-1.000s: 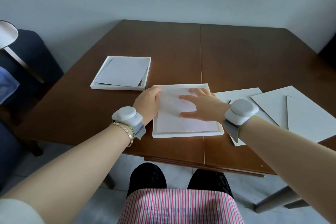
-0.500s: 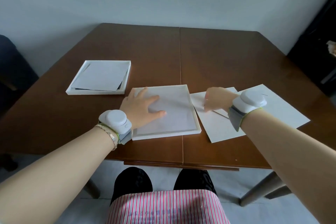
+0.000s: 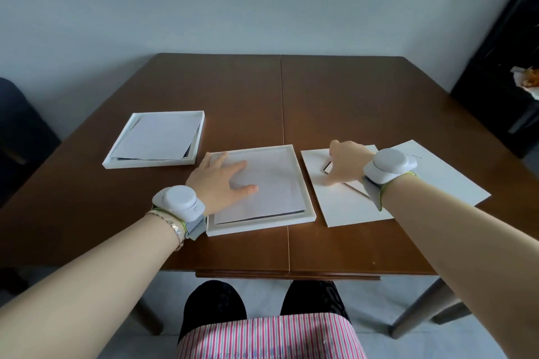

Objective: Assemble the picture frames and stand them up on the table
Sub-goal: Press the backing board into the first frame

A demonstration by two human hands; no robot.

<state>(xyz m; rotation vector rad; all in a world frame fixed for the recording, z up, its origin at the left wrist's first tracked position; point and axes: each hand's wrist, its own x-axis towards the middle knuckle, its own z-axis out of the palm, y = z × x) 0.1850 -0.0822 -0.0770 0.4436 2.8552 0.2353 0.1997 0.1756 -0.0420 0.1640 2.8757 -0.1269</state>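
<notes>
Plain pale grey-blue wall (image 3: 262, 0) behind. Brown wooden table (image 3: 335, 102) with a centre seam running front to back, set close to that wall. Dark blue chair (image 3: 20, 131) at left, black furniture (image 3: 501, 90) at right. Light tiled floor (image 3: 376, 306) beneath. Soft, even light.

Bare forearms, no sleeves. Rounded white wrist device (image 3: 178, 200) on grey strap with lime-green edging behind left hand (image 3: 217, 181); thin beaded bracelet (image 3: 172, 226) beside it. Matching device (image 3: 389, 162) behind right hand (image 3: 347, 162). Pink-and-white striped garment (image 3: 268, 338), black trousers (image 3: 215, 304).
</notes>
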